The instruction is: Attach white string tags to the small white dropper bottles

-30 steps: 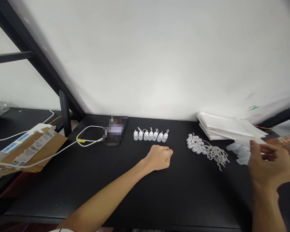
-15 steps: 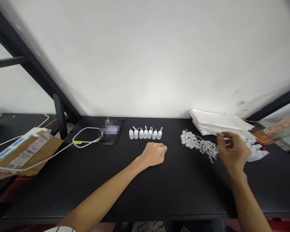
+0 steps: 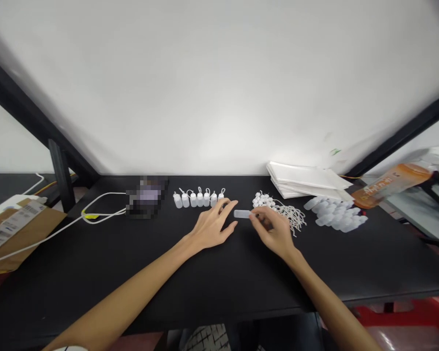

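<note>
My right hand (image 3: 272, 229) pinches one end of a small translucent plastic bottle (image 3: 242, 214), which lies sideways above the black table. Just left of it is my left hand (image 3: 215, 224), its fingers spread and apart from the bottle. Behind the left hand stands a row of several small white capped bottles (image 3: 193, 200) with looped straps; the hand hides part of the right end. A pile of white caps (image 3: 262, 200) and thin white strap pieces (image 3: 294, 218) lies behind my right hand. Further right, several more translucent bottles (image 3: 334, 213) lie in a heap.
White flat packets (image 3: 307, 178) are stacked at the back right by an orange-labelled bag (image 3: 391, 184). On the left are a pixelated dark object (image 3: 146, 197), a white cable (image 3: 106, 195) and a brown cardboard package (image 3: 25, 234). A white wall (image 3: 205, 87) rises behind the table.
My right hand has come left from the heap of bottles to the middle, bringing one bottle. My left hand has opened from a closed fist. The view has turned right.
</note>
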Available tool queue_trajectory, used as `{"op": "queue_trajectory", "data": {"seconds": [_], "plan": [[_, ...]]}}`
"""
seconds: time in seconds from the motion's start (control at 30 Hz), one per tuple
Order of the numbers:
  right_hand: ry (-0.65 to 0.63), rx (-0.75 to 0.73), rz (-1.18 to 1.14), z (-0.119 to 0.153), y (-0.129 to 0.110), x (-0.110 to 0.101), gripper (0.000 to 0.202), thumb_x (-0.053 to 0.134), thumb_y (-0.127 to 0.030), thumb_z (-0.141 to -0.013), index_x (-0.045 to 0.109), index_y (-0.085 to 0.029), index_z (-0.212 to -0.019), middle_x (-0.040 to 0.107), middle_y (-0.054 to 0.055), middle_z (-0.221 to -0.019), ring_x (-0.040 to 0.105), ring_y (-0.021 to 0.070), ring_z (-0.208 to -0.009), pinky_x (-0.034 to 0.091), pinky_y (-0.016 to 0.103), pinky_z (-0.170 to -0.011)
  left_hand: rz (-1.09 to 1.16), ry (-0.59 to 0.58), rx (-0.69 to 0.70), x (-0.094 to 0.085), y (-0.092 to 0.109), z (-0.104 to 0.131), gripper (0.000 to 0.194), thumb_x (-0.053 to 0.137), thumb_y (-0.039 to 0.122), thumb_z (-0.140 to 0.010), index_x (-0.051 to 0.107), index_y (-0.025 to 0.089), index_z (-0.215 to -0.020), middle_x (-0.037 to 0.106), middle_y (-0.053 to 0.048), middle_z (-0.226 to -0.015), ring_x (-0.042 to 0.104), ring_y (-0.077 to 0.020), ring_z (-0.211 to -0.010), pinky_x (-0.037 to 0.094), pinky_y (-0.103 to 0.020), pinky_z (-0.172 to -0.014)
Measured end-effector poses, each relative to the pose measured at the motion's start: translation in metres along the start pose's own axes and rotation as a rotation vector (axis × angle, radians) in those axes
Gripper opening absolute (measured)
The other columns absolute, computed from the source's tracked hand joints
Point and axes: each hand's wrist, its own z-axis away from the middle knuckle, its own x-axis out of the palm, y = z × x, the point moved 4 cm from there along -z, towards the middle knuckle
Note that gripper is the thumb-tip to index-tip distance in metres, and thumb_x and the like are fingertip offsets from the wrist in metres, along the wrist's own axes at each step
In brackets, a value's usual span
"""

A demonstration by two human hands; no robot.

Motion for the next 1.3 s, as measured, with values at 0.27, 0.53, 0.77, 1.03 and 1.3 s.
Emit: {"op": "queue_trajectory", "data": {"seconds": [0.27, 0.53, 0.77, 1.03, 1.3], "plan": [[-0.126, 0.016, -0.189, 0.007, -0.003, 0.015, 0.011, 0.053, -0.025, -0.089, 0.062, -0.018, -0.092, 0.067, 0.002, -0.076, 0.055, 0.0088, -0.053, 0.042, 0.021, -0.049, -0.065, 0.006, 0.154, 0.007, 0.013, 0.003, 0.032, 0.035, 0.035, -0.101, 0.057, 0.017, -0.116, 0.068, -0.008, -0.105, 0.067, -0.0179, -0.092, 0.053, -0.025, -0.069], [-0.181, -0.014, -0.212, 0.010, -0.004, 0.024, 0.018, 0.054, -0.030, -0.089, 0.062, -0.021, -0.102, 0.071, 0.003, -0.090, 0.056, 0.0095, -0.053, 0.046, 0.023, -0.053, -0.248, 0.044, 0.212, 0.007, 0.012, 0.007, 0.025, 0.036, 0.025, -0.098, 0.058, 0.014, -0.100, 0.066, -0.008, -0.088, 0.065, -0.0177, -0.078, 0.045, -0.024, -0.056], [-0.057, -0.041, 0.170, -0.001, 0.009, -0.001, 0.018, 0.050, -0.027, -0.092, 0.065, -0.020, -0.101, 0.070, 0.005, -0.098, 0.059, 0.0105, -0.060, 0.042, 0.024, -0.060, -0.316, 0.055, 0.097, 0.004, 0.006, 0.007, 0.025, 0.035, 0.023, -0.097, 0.059, 0.015, -0.100, 0.065, -0.009, -0.093, 0.063, -0.0182, -0.086, 0.042, -0.024, -0.058], [0.224, 0.175, 0.454, -0.012, 0.050, -0.050, 0.021, 0.049, -0.026, -0.090, 0.069, -0.018, -0.090, 0.069, 0.007, -0.091, 0.056, 0.0129, -0.061, 0.037, 0.026, -0.060, -0.295, 0.104, 0.048, 0.002, 0.010, 0.006, 0.030, 0.038, 0.034, -0.097, 0.060, 0.016, -0.089, 0.065, -0.006, -0.084, 0.060, -0.0167, -0.079, 0.035, -0.024, -0.055], [-0.006, 0.402, 0.513, -0.009, 0.093, -0.070, 0.021, 0.056, -0.021, -0.076, 0.074, -0.022, -0.085, 0.073, 0.004, -0.092, 0.063, 0.0215, -0.083, 0.040, 0.029, -0.067, -0.261, 0.108, 0.025, 0.000, 0.010, 0.006, 0.031, 0.040, 0.037, -0.097, 0.061, 0.016, -0.087, 0.065, -0.005, -0.082, 0.058, -0.0153, -0.070, 0.030, -0.025, -0.053]]}}
